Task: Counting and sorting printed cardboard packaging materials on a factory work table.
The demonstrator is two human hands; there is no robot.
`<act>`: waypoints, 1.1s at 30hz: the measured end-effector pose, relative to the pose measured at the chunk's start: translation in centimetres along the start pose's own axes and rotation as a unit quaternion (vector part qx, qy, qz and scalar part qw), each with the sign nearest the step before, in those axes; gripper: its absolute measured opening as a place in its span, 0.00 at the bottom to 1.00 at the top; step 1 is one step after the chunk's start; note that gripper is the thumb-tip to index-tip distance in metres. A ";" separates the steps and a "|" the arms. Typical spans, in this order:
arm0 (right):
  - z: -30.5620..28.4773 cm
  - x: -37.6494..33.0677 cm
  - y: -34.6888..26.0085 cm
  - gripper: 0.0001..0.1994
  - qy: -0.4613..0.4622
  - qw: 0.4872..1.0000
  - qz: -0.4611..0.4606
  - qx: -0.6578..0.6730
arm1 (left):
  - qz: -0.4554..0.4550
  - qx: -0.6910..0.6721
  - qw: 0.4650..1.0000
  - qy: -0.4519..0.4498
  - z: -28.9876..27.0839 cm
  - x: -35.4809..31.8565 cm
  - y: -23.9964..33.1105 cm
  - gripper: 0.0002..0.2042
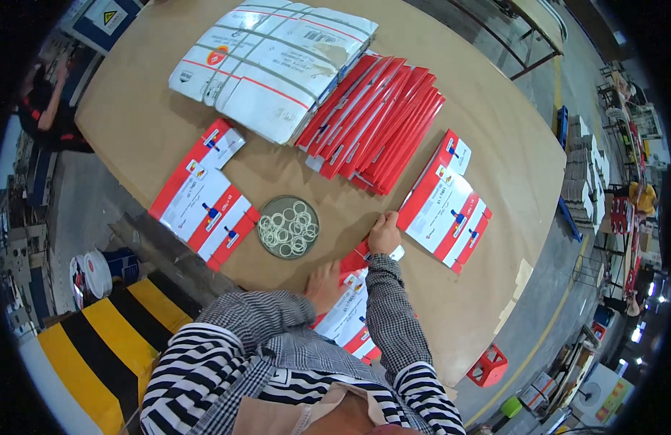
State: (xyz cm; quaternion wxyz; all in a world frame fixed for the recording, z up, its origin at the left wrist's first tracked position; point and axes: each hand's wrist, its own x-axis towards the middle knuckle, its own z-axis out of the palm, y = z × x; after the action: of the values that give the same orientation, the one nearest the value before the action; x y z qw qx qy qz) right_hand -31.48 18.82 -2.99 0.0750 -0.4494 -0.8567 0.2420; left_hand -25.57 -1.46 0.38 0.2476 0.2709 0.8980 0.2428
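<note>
A red and white printed flat carton [348,313] lies close in front of me, partly covered by my arms. My left hand [324,288] rests at its left edge with the fingers stretched out. At the carton's far end, my right hand [384,233] is closed, its fingers curled at the red edge; the fingertips are mostly hidden. Beyond my left hand stands a round shallow dish [318,230] of loose pale rings [290,230]. Matching flat cartons lie on either side, one at the left [205,196] and one at the right [445,206].
At the far side sits a white bundle [270,65] bound with green straps. Beside it a row of red flat cartons [379,119] leans overlapping. Brown paper covers the table [487,109]. A red stool [487,365] stands off the right edge; a yellow-black striped surface [107,341] is at left.
</note>
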 end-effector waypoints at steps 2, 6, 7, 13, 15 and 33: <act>-0.3 0.2 -0.2 0.08 0.001 1.000 0.014 0.001 | 0.000 0.026 0.998 -0.054 -0.6 -3.7 -2.5 0.36; 0.5 -0.1 -0.5 0.09 0.022 0.999 -0.016 0.027 | 0.133 0.070 0.988 0.022 2.1 -6.5 -7.6 0.40; 0.8 -0.4 -0.7 0.09 0.016 0.999 -0.020 0.028 | 0.172 0.070 0.981 0.057 2.0 -6.9 -8.2 0.40; -0.1 -0.5 -1.1 0.10 -0.003 0.999 -0.029 0.024 | 0.188 0.027 0.978 0.092 1.6 -7.1 -8.4 0.39; -1.3 0.6 0.5 0.11 -0.048 0.996 -0.060 -0.039 | 0.176 0.013 0.981 0.085 1.1 -7.1 -7.3 0.41; -19.6 -14.6 -15.7 0.37 -0.411 0.718 -0.478 -0.297 | 0.287 -0.064 0.939 -0.177 -21.6 -3.9 -4.5 0.36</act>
State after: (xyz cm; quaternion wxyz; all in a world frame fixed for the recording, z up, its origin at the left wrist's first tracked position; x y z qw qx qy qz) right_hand -27.72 6.34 22.97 -0.3156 0.1641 -0.9321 0.0684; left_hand -36.80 -13.69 15.41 0.3389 0.5395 0.7063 0.3085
